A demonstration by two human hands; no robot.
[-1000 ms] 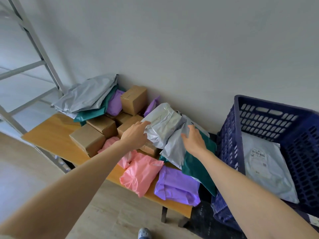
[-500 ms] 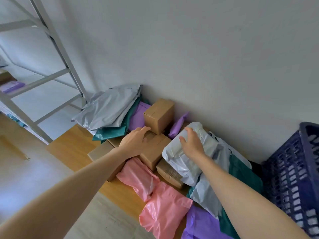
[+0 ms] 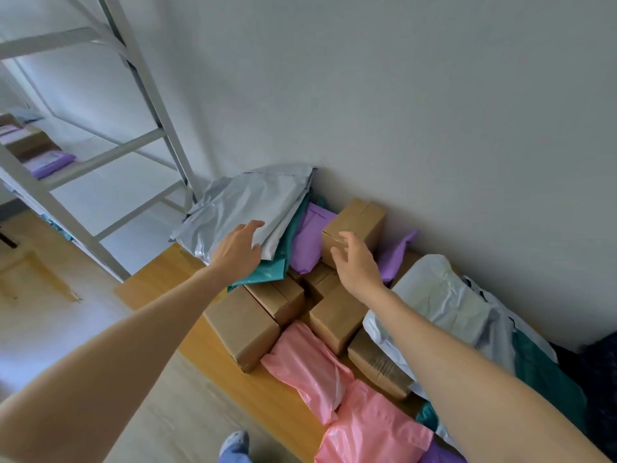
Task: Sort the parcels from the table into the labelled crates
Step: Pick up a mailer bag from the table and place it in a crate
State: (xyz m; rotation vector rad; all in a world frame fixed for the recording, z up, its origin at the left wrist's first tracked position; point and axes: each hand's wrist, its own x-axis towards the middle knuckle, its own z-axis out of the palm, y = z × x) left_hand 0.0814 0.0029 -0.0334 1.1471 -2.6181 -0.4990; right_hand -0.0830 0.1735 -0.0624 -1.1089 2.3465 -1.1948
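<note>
Left of centre, grey mailer (image 3: 247, 205): top of the pile against the wall, lying on a teal mailer (image 3: 267, 277)
left hand (image 3: 237, 250): rests on its near corner, fingers loosely bent, no closed pinch that I can see
right hand (image 3: 355, 262): fingers spread, holding nothing, just short of the cardboard box (image 3: 359, 222) at mid-frame
step: looks like picking the next parcel
mailer grip: pinch the grey film only, thumb over, fingers under, so the teal one stays put; peel it up, don't drag
box grip: wrap from above across both sides; purple mailer (image 3: 310, 233) leans on it and may slide
crate (image 3: 601, 362): probably the dark shape at the right edge; labels not readable
</note>
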